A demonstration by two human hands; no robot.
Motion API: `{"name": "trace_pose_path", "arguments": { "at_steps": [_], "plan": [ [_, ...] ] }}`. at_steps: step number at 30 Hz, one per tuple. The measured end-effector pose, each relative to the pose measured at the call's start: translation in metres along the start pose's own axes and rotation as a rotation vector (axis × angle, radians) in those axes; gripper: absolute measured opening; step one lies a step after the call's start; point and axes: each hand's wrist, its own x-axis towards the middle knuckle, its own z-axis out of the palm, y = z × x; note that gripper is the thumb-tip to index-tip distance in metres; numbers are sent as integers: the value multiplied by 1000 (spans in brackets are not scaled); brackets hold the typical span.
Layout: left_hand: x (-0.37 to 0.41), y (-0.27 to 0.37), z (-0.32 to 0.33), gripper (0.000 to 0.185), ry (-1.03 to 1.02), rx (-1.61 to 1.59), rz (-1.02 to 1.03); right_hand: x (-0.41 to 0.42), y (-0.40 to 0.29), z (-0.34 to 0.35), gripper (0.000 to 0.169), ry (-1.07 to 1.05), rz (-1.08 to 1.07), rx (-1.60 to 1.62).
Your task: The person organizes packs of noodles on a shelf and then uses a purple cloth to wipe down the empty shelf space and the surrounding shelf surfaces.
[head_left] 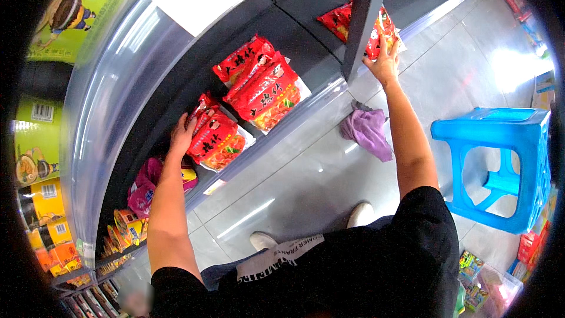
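Observation:
Red packets of instant noodles (269, 92) lean in a row on a dark shelf in front of me. My left hand (182, 134) rests against the left side of the nearer group of red packets (216, 139), fingers along its edge; whether it grips them I cannot tell. My right hand (385, 64) reaches past a grey shelf upright (364, 22) and has its fingers on a red noodle packet (380, 31) at the shelf's front edge. Another red packet (337, 20) lies behind the upright, partly hidden by it.
A clear plastic shelf lip (326, 92) runs along the front. Purple packs (143, 185) sit left of my left forearm. A purple cloth (366, 130) lies on the tiled floor, and a blue plastic stool (490, 130) stands at the right. Green cartons (37, 141) fill the far left.

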Motion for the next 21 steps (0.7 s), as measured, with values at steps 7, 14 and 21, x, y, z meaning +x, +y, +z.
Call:
{"name": "trace_pose_path", "arguments": {
  "at_steps": [7,14,21],
  "plan": [
    [-3,18,-2,49,5,63,7,15,39,9,37,252,-150,380],
    [-4,6,2,43,5,-74,4,-40,103,-53,33,-140,126,1377],
    [-25,6,0,38,74,-175,114,-129,28,-173,43,-954,204,1509]
  ]
}}
